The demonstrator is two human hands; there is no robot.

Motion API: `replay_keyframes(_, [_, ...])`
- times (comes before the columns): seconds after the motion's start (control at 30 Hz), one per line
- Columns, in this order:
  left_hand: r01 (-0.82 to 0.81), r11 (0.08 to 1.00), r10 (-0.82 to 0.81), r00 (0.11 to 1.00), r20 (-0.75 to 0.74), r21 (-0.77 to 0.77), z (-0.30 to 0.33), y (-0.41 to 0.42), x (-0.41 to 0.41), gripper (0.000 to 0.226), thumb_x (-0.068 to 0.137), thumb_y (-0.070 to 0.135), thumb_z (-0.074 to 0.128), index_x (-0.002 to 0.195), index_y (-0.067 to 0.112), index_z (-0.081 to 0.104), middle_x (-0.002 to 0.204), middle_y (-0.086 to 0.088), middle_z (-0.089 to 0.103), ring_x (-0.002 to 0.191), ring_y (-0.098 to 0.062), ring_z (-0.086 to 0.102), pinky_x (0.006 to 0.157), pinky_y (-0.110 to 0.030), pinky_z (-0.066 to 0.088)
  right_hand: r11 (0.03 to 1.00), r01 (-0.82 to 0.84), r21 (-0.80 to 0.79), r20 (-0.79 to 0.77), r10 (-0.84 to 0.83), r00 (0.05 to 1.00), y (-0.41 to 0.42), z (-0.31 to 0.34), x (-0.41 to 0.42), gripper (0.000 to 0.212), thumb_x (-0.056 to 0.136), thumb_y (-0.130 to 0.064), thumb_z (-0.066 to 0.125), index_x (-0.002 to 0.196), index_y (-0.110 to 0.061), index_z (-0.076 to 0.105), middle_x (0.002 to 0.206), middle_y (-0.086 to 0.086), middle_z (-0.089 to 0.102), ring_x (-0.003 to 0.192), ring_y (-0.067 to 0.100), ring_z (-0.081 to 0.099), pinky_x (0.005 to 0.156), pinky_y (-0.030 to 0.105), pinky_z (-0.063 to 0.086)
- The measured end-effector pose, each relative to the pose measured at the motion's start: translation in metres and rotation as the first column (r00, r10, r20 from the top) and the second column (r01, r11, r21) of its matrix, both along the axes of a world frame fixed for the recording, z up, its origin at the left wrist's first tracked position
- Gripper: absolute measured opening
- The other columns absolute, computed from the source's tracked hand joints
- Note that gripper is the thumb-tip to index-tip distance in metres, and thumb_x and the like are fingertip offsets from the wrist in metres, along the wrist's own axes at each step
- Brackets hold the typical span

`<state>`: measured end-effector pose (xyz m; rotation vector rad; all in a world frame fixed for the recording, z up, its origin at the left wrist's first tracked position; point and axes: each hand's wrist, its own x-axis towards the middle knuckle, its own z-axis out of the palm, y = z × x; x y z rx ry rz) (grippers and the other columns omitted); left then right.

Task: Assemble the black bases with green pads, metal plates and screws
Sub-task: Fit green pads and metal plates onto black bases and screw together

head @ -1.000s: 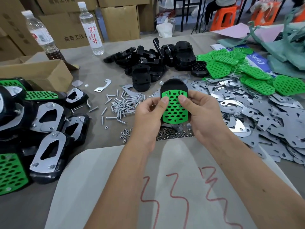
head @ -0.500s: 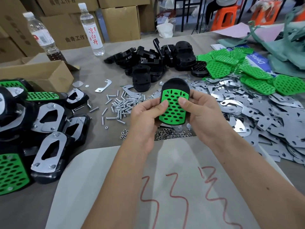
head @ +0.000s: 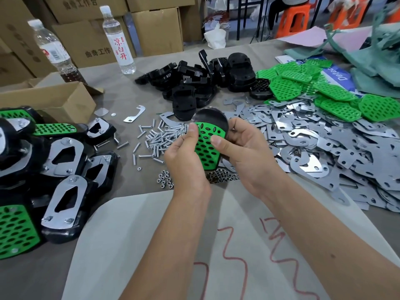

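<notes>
**Now: pad being seated on the base, held in both hands**

Currently both hands hold one base (head: pixel 213 118) with a green pad (head: pixel 206 148) laid on its face, raised above the tabletop (head: pixel 121 180) between the screws (head: pixel 160 137) and the nuts (head: pixel 165 181). The left hand (head: pixel 186 161) grips the left edge, its thumb on the pad's upper left corner. The right hand (head: pixel 244 152) grips the right edge, its thumb pressing the pad near the middle.

Change noted: a second ago the piece faced the camera squarely, with a thumb on each upper side of the pad. It is now tilted to the right, the left thumb has climbed to the top corner and the right thumb has moved inward. In my judgement the pad is being pressed home corner by corner, so this unit stands at its first stage.

Outstanding, judged from the scene: no plate or screws are visible on this unit. Loose plates (head: pixel 324 148), spare pads (head: pixel 337 96) and bare bases (head: pixel 194 79) lie behind and to the right; finished units (head: pixel 65 191) are piled at left.
</notes>
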<state>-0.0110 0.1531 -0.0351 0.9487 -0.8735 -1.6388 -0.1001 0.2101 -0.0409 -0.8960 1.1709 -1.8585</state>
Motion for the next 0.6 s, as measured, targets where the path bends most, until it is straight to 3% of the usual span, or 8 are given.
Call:
replay_keyframes(0.13, [-0.063,0.994,0.065,0.998,0.021,-0.088,0.002,-0.002,0.002,0.035,0.088,0.033,0.076,0.058,0.018,0.064,0.065,-0.001,0.063,0.065,-0.020,0.059,0.059,-0.032,0.047,0.997,-0.067,-0.039,0.001,0.067,0.998,0.002,0.002,0.003,0.032,0.087,-0.008,0.071,0.115,0.003,0.060,0.106,0.024,0.070,0.099,0.032,0.067,0.093,0.043,0.058])
replay_keyframes(0.3, [-0.029,0.990,0.026,0.999,-0.021,-0.137,0.005,-0.005,0.007,0.053,0.080,0.029,0.077,0.081,-0.016,0.050,0.078,-0.014,0.053,0.073,-0.029,0.050,0.065,-0.043,0.041,0.980,-0.195,-0.045,0.075,0.197,0.977,0.006,0.005,0.002,0.042,0.085,-0.006,0.068,0.123,0.004,0.054,0.104,0.012,0.072,0.102,0.032,0.068,0.093,0.049,0.059])
replay_keyframes(0.47, [0.030,0.995,-0.033,0.999,-0.023,-0.099,0.006,-0.006,0.012,0.031,0.093,0.015,0.073,0.086,-0.012,0.060,0.077,-0.015,0.057,0.067,-0.026,0.056,0.057,-0.031,0.046,0.976,-0.216,-0.025,0.056,0.217,0.974,0.006,0.005,0.000,0.052,0.087,-0.002,0.065,0.137,0.005,0.052,0.113,0.019,0.069,0.104,0.035,0.069,0.093,0.050,0.058])
replay_keyframes(0.6, [0.065,0.962,-0.046,0.996,0.075,-0.266,0.007,-0.011,0.014,0.056,0.080,0.027,0.077,0.075,-0.016,0.042,0.077,-0.014,0.048,0.069,-0.028,0.043,0.062,-0.040,0.038,0.971,-0.237,-0.015,0.015,0.237,0.971,0.008,0.003,-0.007,0.050,0.089,0.002,0.071,0.136,0.003,0.055,0.112,0.018,0.071,0.104,0.033,0.070,0.092,0.052,0.059])
